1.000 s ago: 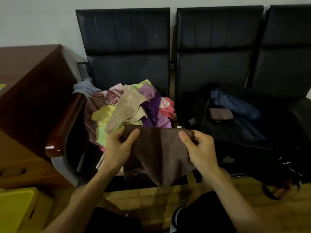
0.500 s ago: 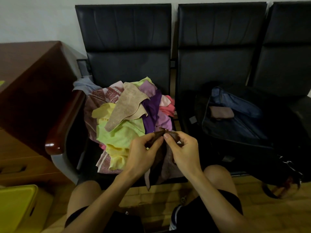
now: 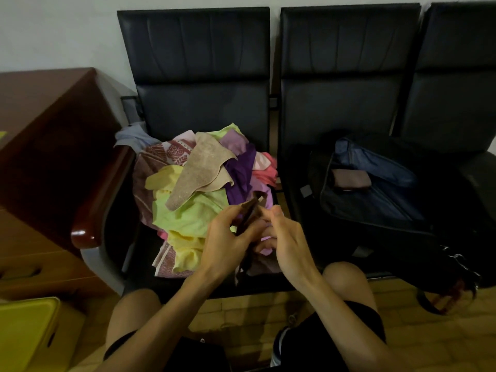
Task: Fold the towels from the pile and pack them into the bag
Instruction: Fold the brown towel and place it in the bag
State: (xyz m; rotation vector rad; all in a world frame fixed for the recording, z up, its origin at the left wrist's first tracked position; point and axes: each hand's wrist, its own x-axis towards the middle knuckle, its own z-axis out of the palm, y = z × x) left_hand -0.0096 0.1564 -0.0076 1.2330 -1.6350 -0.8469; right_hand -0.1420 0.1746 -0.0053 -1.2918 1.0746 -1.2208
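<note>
A dark brown towel [image 3: 250,210] hangs folded lengthwise in front of the left seat's front edge. My left hand [image 3: 228,237] pinches its top edge between thumb and fingers. My right hand [image 3: 285,237] is close beside it, fingers curled in against the towel's right side. Behind the hands, a pile of towels [image 3: 193,200] in green, yellow, tan, purple and pink fills the left seat. An open black bag [image 3: 375,205] with a blue lining lies on the middle seat, and one folded brown towel [image 3: 350,179] rests inside it.
Three black chairs [image 3: 198,76] stand in a row against the wall. A glossy wooden armrest [image 3: 102,202] and a wooden desk [image 3: 40,157] are on the left. A yellow box [image 3: 26,331] sits at the lower left. The bag's strap and clips [image 3: 453,285] hang over the seat front.
The brown towel was held spread wide between both hands. The hands came together and folded it in half; now it hangs narrow, with the right hand slightly off the top corner.
</note>
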